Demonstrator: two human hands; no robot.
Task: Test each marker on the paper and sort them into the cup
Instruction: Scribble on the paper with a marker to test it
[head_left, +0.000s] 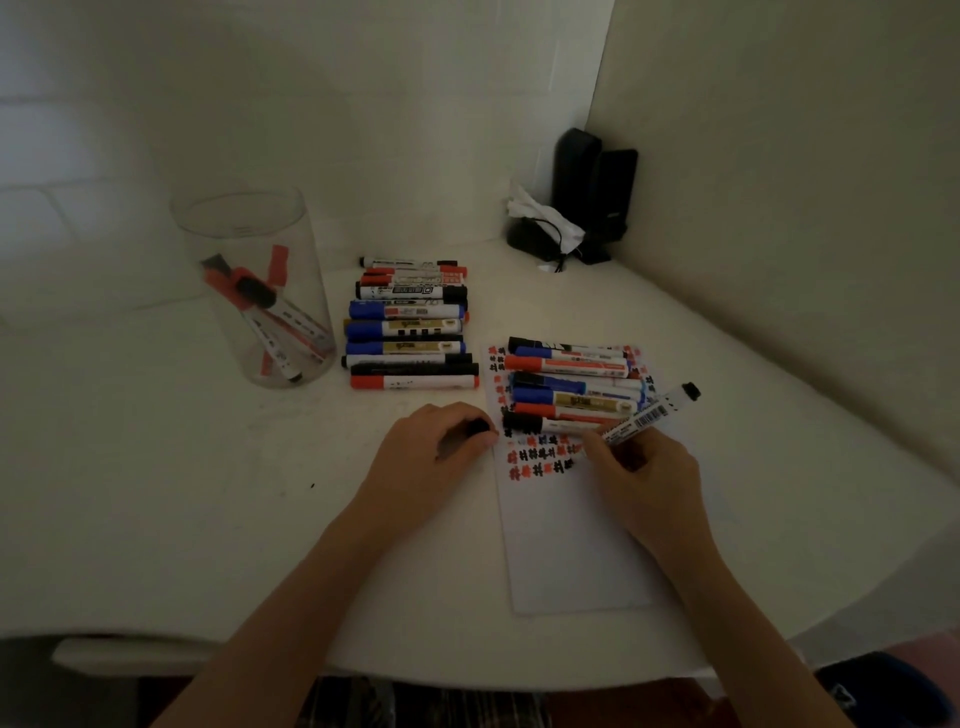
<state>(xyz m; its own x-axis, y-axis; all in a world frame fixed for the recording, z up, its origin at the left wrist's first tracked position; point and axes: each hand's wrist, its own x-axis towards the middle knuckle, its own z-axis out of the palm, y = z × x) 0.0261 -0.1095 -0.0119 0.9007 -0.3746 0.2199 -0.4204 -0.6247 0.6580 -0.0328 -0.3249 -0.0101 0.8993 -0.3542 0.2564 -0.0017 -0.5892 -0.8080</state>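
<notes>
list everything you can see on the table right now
cup: one, clear, back left, several red and black markers inside
marker pile: many, red, blue, black, right of the cup
second pile: several, same colours, on the paper's far end
paper: one, white, red, black and blue test marks, front right
black objects: count unclear, back corner, white wrapper beside
table: one, white
left hand: holds a black cap
right hand: holds an uncapped marker over the paper
</notes>
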